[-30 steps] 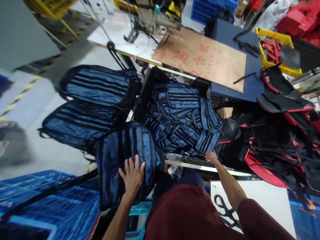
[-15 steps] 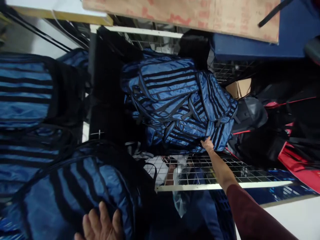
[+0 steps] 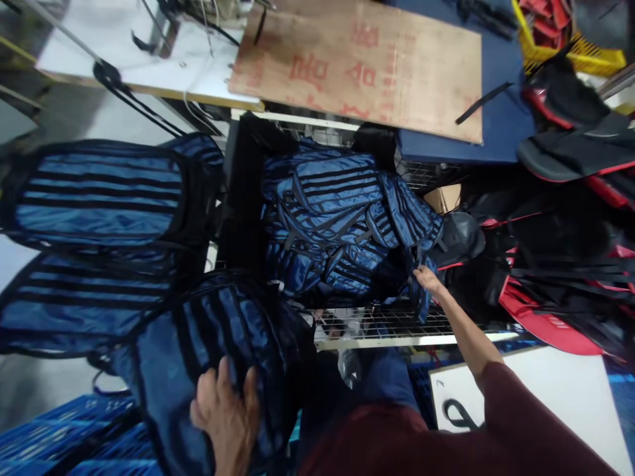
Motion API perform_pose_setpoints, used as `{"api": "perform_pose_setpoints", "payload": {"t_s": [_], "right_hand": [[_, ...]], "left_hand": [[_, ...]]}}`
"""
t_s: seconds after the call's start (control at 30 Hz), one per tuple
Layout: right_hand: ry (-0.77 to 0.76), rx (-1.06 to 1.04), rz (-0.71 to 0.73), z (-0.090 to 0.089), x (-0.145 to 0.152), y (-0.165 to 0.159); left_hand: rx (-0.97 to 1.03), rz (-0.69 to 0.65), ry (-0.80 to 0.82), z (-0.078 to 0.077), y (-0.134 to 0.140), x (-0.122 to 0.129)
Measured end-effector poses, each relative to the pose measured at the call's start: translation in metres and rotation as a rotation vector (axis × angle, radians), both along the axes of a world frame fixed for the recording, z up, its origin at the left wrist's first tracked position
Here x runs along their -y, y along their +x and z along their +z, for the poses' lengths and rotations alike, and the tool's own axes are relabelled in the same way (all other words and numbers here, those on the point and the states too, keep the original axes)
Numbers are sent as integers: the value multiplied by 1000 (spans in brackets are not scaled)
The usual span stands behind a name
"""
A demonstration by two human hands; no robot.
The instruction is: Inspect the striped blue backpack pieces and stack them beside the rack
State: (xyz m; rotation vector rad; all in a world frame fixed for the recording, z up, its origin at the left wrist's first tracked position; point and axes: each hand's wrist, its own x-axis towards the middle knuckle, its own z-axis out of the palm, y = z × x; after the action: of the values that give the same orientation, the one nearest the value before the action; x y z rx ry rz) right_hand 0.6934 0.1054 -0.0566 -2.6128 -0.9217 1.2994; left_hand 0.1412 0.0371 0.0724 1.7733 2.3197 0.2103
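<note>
Left hand, fingers spread flat, presses a blue striped bag at 7 o'clock. Right hand pinches a strap of the bag pile in the wire basket at centre. Cardboard sheet covers the tabletop at 12 o'clock; grey floor at 8 o'clock.

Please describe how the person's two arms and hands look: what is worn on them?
Both hands are bare, without gloves. The right hand leads to a bare forearm and a dark maroon sleeve pushed up near the elbow. The left hand shows no ring or watch; its sleeve is out of view.
</note>
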Motion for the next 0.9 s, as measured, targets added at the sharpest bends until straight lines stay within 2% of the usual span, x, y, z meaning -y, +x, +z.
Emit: {"api": "perform_pose_setpoints", "payload": {"t_s": [0.1, 0.2, 0.37, 0.47, 0.6, 0.73, 0.8, 0.9], "right_hand": [[150, -105, -31, 73, 5, 3], [301, -201, -56, 135, 13, -11], [474, -334, -13, 216, 26, -60], [594, -394, 94, 256, 35, -94], [746, -397, 332, 297, 56, -132], [734, -371, 548, 324, 84, -151], [706, -380, 645, 332, 100, -153], [660, -378, 721, 334, 120, -152]], "left_hand": [[155, -49, 68, 22, 19, -9], [360, -140, 47, 48, 55, -14], [816, -348, -152, 91, 130, -9], [1074, -338, -230, 106, 161, -7], [1364, -125, -264, 115, 180, -18], [1691, 180, -204, 120, 182, -45], [1812, 239, -224, 123, 179, -58], [1858, 225, -267, 127, 174, -64]]}}
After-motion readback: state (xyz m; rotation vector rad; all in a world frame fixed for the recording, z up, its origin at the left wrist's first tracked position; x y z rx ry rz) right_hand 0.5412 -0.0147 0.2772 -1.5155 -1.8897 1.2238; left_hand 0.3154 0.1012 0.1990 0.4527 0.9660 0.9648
